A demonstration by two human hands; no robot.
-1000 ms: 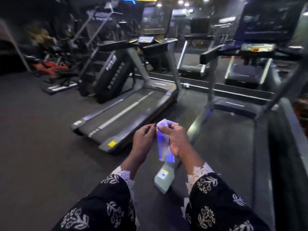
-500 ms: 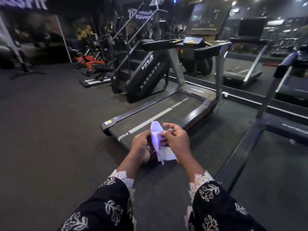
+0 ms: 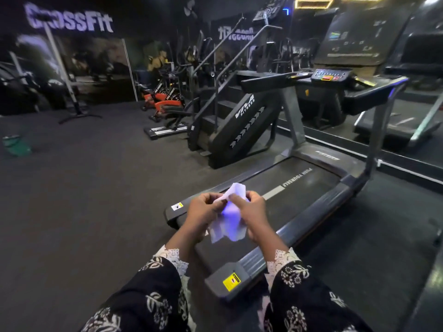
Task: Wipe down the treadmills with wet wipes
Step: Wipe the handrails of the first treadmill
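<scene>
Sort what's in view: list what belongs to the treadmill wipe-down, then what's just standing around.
Belongs to the job:
wet wipe, in the grip of left hand and right hand
treadmill

Just standing around:
stair climber
orange exercise bikes
green bucket

Thin white wet wipe (image 3: 227,226), soft and crumpled, at 6 o'clock, treadmill (image 3: 299,188) with matt black belt and grey painted metal uprights, glossy mirror (image 3: 407,130) at 2 o'clock, rough dark floor (image 3: 96,200).
</scene>
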